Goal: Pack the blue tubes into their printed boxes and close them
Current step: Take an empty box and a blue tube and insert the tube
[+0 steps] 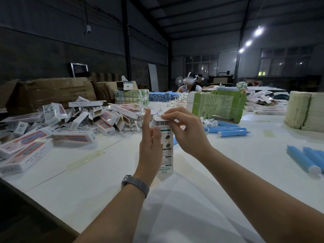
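I hold a long white printed box (166, 151) upright over the white table (228, 163), its lower end resting on the tabletop. My left hand (151, 144) grips the box along its left side, index finger pointing up past the top. My right hand (184, 130) pinches the flap at the box's upper end. Loose blue tubes (229, 131) lie behind my right hand, and more blue tubes (306, 159) lie at the right edge. Whether a tube is inside the held box cannot be seen.
A heap of printed boxes (57, 125) covers the table's left side. Green bundled stacks (217, 104) and a pale paper stack (305, 111) stand at the back right. Stacked blue tubes (161, 96) and cardboard cartons (57, 92) sit behind. Two people with headsets sit far off.
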`<state>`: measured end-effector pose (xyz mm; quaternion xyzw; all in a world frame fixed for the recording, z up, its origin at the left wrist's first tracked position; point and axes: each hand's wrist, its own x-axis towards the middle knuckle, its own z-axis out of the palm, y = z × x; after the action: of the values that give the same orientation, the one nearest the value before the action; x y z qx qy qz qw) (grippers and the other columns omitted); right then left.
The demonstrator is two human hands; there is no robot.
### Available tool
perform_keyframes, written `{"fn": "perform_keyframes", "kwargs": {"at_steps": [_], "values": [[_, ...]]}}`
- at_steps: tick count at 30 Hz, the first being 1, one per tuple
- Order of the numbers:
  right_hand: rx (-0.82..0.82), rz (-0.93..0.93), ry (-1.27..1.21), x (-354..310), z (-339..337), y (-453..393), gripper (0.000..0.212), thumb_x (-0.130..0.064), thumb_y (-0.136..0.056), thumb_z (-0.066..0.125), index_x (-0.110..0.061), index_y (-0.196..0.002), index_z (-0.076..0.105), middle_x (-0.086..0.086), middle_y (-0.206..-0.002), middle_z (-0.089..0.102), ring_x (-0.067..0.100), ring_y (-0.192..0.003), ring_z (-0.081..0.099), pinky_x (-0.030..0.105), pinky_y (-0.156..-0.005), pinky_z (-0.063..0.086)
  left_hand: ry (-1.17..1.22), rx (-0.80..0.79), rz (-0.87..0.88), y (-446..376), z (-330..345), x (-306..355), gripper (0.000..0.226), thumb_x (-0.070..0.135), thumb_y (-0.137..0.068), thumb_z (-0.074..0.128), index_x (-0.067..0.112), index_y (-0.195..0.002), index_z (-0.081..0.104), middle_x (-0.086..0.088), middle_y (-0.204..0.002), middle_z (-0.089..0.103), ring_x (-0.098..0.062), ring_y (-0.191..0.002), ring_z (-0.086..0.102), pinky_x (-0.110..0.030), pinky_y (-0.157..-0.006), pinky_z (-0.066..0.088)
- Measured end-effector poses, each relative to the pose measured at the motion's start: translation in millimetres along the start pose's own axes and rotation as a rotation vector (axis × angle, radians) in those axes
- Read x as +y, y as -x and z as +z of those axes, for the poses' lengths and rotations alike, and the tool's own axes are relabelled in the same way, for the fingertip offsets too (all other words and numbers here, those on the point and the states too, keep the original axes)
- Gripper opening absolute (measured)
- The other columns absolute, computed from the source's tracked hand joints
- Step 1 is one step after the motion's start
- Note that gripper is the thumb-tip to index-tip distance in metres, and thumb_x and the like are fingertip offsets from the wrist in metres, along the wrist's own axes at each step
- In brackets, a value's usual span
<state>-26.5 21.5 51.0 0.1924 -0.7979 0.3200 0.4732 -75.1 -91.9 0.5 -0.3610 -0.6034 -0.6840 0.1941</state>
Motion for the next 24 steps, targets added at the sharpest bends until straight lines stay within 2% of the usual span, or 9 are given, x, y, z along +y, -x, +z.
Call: {"fn": "perform_keyframes", "kwargs": {"at_steps": [1, 3, 5, 7, 13, 17, 19, 21, 24], "values": [[0.008, -0.001, -0.005, -0.2, 0.4, 0.8, 0.019, 0.001, -0.091, 0.062, -0.006, -0.103, 0.075, 0.004, -0.107, 0.067, 0.018, -0.099, 0.064, 0.031, -0.077, 0.054, -0.009, 0.001, 0.008, -0.3, 0.2, -0.8, 0.045, 0.042, -0.103, 0.032, 0.078, -0.13, 0.027, 0.039, -0.106, 0.062, -0.002, -0.103, 0.067, -0.043, -0.091, 0.056], [0.031, 0.002, -0.011, -0.9, 1.6, 1.7, 0.015, -0.003, -0.09, 0.066, -0.006, -0.102, 0.075, 0.003, -0.106, 0.068, 0.019, -0.098, 0.064, 0.038, -0.077, 0.054, -0.028, 0.02, 0.03, -1.7, 0.5, -4.1, 0.043, 0.038, -0.102, 0.034, 0.073, -0.128, 0.034, 0.034, -0.094, 0.063, 0.002, -0.09, 0.065, -0.036, -0.082, 0.055], [0.045, 0.011, -0.019, -2.1, 1.9, 0.9, 0.012, -0.008, -0.09, 0.068, -0.006, -0.1, 0.075, 0.003, -0.104, 0.069, 0.018, -0.096, 0.065, 0.039, -0.079, 0.053, -0.037, 0.033, 0.06, -2.6, 0.3, -6.9, 0.037, 0.034, -0.102, 0.035, 0.062, -0.127, 0.04, 0.025, -0.085, 0.063, -0.001, -0.077, 0.063, -0.026, -0.069, 0.051], [0.053, 0.034, -0.035, -3.9, 2.2, -0.9, 0.011, -0.01, -0.09, 0.068, -0.004, -0.096, 0.076, 0.004, -0.101, 0.07, 0.017, -0.092, 0.065, 0.039, -0.081, 0.053, -0.049, 0.037, 0.072, -2.7, 0.4, -7.2, 0.035, 0.031, -0.103, 0.035, 0.057, -0.124, 0.042, 0.026, -0.084, 0.064, -0.001, -0.073, 0.063, -0.017, -0.064, 0.048], [0.055, 0.197, -0.161, -9.1, 5.7, -1.9, 0.007, -0.006, -0.088, 0.069, -0.01, -0.093, 0.072, -0.003, -0.095, 0.066, 0.014, -0.09, 0.064, 0.036, -0.083, 0.054, -0.102, 0.062, 0.055, -0.7, 0.4, -5.4, 0.038, 0.03, -0.104, 0.041, 0.064, -0.121, 0.041, 0.024, -0.083, 0.065, -0.002, -0.067, 0.063, -0.017, -0.06, 0.048], [0.02, 0.207, -0.136, -11.8, 7.6, -2.9, 0.013, -0.006, -0.09, 0.066, -0.015, -0.098, 0.072, -0.005, -0.092, 0.054, 0.014, -0.09, 0.059, 0.028, -0.079, 0.051, -0.078, 0.067, 0.042, -0.8, 0.7, -3.4, 0.034, 0.029, -0.103, 0.046, 0.056, -0.124, 0.043, 0.006, -0.093, 0.07, -0.015, -0.083, 0.072, -0.038, -0.07, 0.059], [0.011, 0.207, -0.134, -12.9, 6.9, -4.0, 0.014, -0.005, -0.09, 0.067, -0.015, -0.097, 0.073, -0.003, -0.09, 0.053, 0.006, -0.086, 0.058, 0.021, -0.077, 0.047, -0.072, 0.066, 0.041, -0.1, 0.9, -2.7, 0.032, 0.03, -0.102, 0.046, 0.053, -0.124, 0.044, 0.002, -0.092, 0.069, -0.017, -0.081, 0.072, -0.042, -0.069, 0.059], [0.018, 0.195, -0.118, -14.1, 6.0, -5.5, 0.013, -0.002, -0.088, 0.068, -0.012, -0.092, 0.074, -0.007, -0.086, 0.052, -0.002, -0.08, 0.056, 0.011, -0.073, 0.041, -0.08, 0.067, 0.046, 0.4, 0.8, -2.8, 0.032, 0.032, -0.101, 0.044, 0.056, -0.122, 0.043, 0.006, -0.086, 0.068, -0.016, -0.073, 0.069, -0.04, -0.063, 0.056], [0.024, 0.179, -0.091, -15.2, 7.5, -6.9, 0.01, 0.0, -0.086, 0.069, -0.008, -0.09, 0.075, -0.01, -0.083, 0.049, -0.005, -0.077, 0.052, 0.009, -0.07, 0.039, -0.081, 0.07, 0.073, 0.7, 1.4, -2.3, 0.032, 0.033, -0.101, 0.041, 0.061, -0.117, 0.041, 0.014, -0.083, 0.065, -0.011, -0.068, 0.066, -0.032, -0.058, 0.052]]}}
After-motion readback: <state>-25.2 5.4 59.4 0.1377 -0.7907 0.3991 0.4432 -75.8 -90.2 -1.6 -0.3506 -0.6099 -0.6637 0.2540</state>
